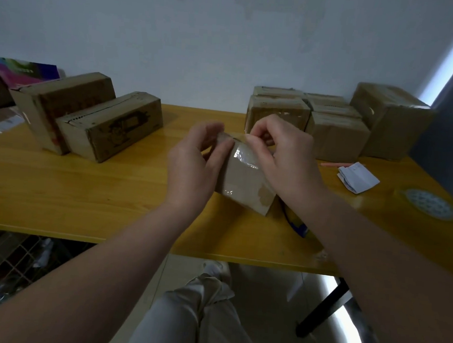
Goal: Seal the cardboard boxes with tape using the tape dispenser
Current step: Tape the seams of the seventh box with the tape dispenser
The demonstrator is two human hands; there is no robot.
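Observation:
A small cardboard box stands on the yellow table in front of me, with clear tape shining across its top. My left hand holds the box's left side, fingers curled over the top edge. My right hand pinches the tape at the box's far top edge. A blue and yellow tape dispenser lies on the table under my right forearm, mostly hidden.
Two long cardboard boxes lie at the left back. Several taped boxes are stacked at the right back. A folded white paper, a pink pen and a tape roll lie at the right.

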